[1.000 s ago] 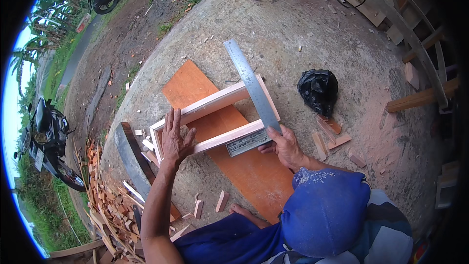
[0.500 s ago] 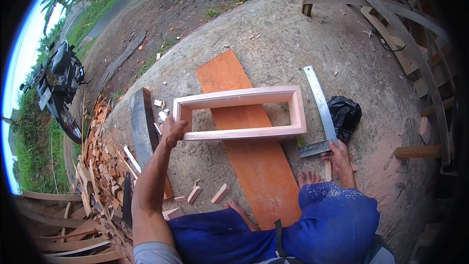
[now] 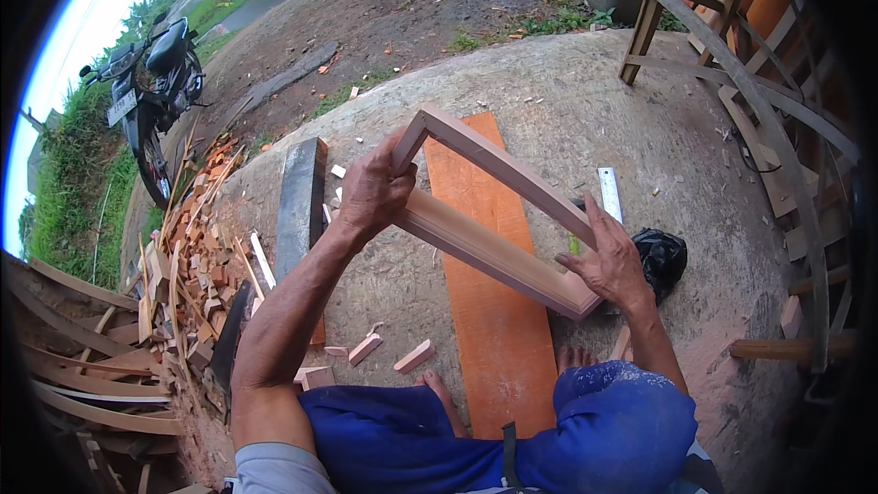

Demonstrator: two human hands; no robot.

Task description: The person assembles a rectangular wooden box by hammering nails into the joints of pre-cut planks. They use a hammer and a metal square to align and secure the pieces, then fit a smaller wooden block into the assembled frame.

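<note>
A rectangular wooden frame [image 3: 494,252] is lifted and tilted above the concrete, its left end higher than its right. My left hand [image 3: 377,190] is wrapped around its left end. At the opposite end, my right hand [image 3: 615,263] grips the short side, thumb and fingers set apart across it. Beneath the frame lies a long orange-brown board [image 3: 498,357]. Just beyond my right hand a steel try square [image 3: 610,195] rests on the ground; its handle is mostly hidden by the hand and frame.
A black plastic bag [image 3: 660,261] lies right of my right hand. To the left are a dark beam [image 3: 300,206] and a heap of wood offcuts [image 3: 197,279]. Small blocks [image 3: 414,356] lie by my feet. Farther off stand a motorcycle [image 3: 151,96] and, at right, wooden framework [image 3: 651,27].
My right hand has let go of the try square and taken hold of the frame's right end. The frame has been raised and tilted, its left end up.
</note>
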